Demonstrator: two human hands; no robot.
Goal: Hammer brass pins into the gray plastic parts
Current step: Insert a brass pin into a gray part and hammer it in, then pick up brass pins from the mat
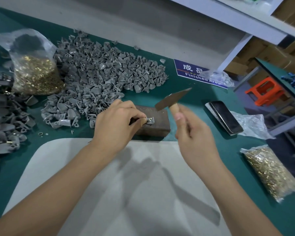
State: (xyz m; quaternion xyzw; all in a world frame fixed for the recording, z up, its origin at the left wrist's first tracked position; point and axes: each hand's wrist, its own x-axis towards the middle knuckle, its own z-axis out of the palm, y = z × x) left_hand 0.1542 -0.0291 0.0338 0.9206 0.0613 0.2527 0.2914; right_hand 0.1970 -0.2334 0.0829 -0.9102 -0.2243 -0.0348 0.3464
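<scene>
On a green-topped workbench (186, 92), above a pale grey mat (109, 184) at the near edge, the left hand (116, 123) pinches a small gray plastic part (150, 120) with a brass pin against a dark rectangular block (152, 121). Just right, the right hand (192, 132) curls around the wooden handle of a small metal-headed hammer (173, 99), raised over the block. A black smartphone (226, 119) and a clear bag of brass pins (271, 171) lie right. Farther left sit a heap of gray plastic parts (99, 77) and a second open bag of brass pins (34, 68).
</scene>
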